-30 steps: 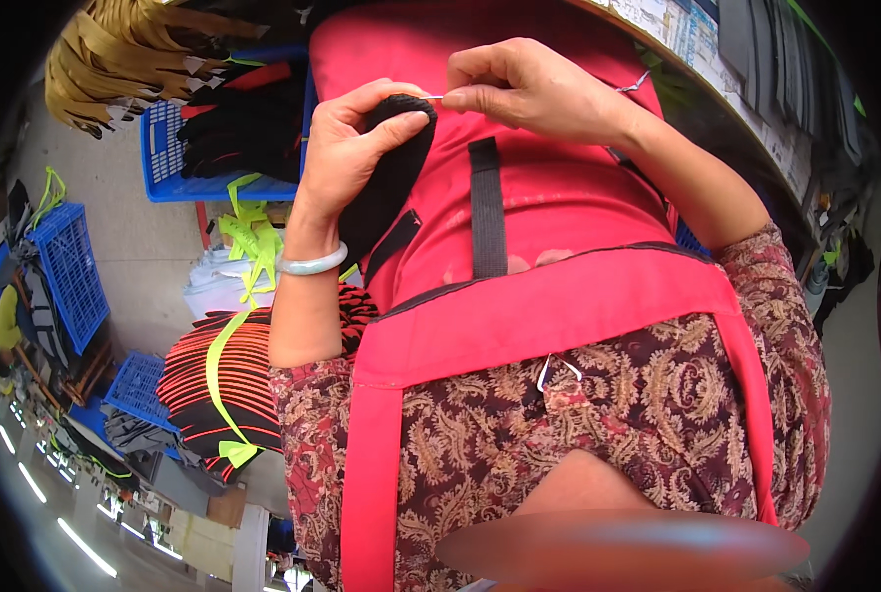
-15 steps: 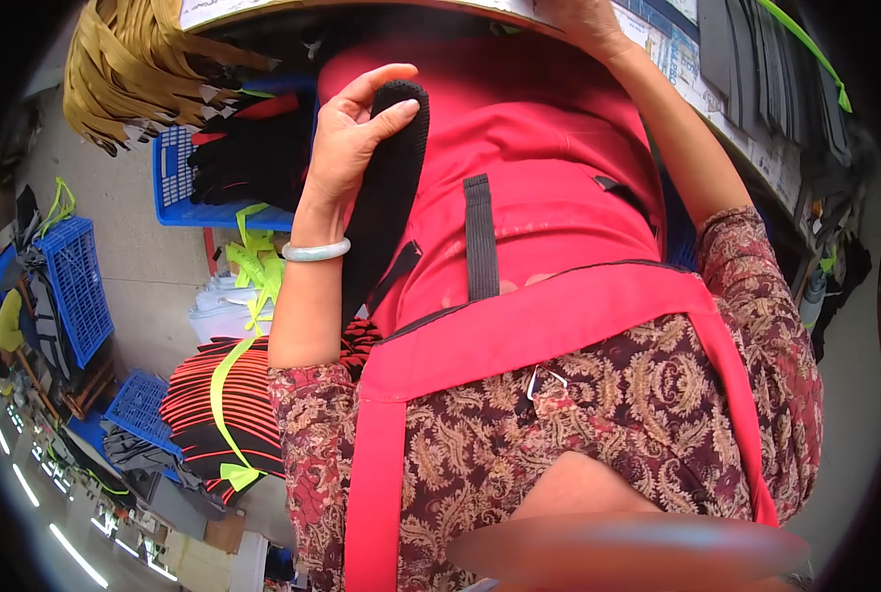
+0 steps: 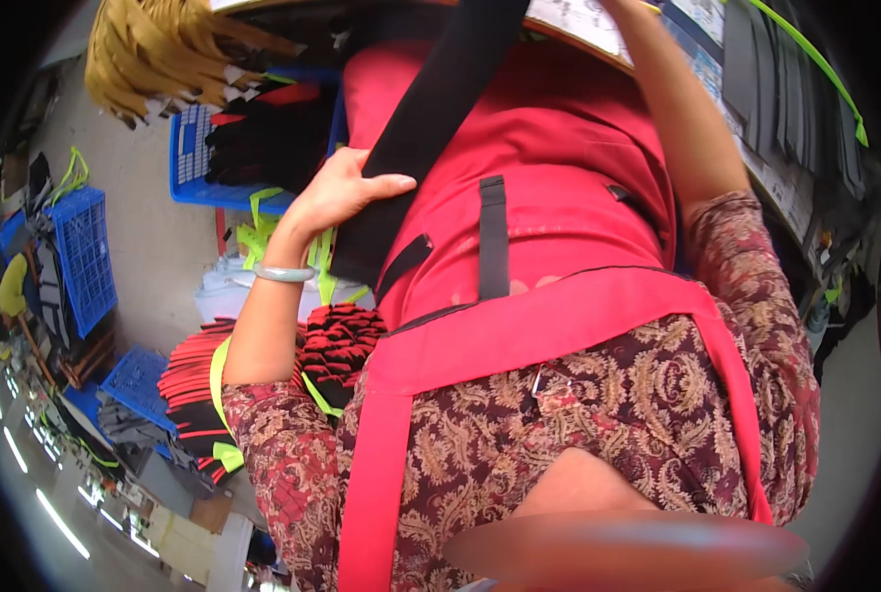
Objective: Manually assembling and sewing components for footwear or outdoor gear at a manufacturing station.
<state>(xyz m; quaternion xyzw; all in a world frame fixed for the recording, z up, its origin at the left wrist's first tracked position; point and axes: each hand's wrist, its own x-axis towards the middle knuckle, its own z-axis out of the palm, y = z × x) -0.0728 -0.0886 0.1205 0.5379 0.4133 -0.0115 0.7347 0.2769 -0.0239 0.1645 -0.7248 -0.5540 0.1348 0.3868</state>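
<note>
A wide black fabric strip [image 3: 438,104] runs slantwise from the work table's edge down past my lap. My left hand [image 3: 346,192] grips it partway along, with the thumb on its upper face and the fingers hidden beneath. A pale bangle sits on that wrist. At the top edge of the head view, my right hand [image 3: 626,8] is over the table and mostly cut off, so its fingers do not show. A red apron [image 3: 559,128] with a short black strap [image 3: 494,237] covers my front.
The table edge [image 3: 583,37] curves across the top. Brown strips [image 3: 169,59] hang at left, grey strips [image 3: 766,89] at right. A blue basket [image 3: 191,158] holds black pieces; below it are red-and-black bundles [image 3: 342,345] with lime ties. Another blue crate [image 3: 85,257] stands farther left.
The black strip's folded end has gone from my left hand up toward the table, and the strip now lies stretched out. My left hand has moved down and slightly left, still gripping it.
</note>
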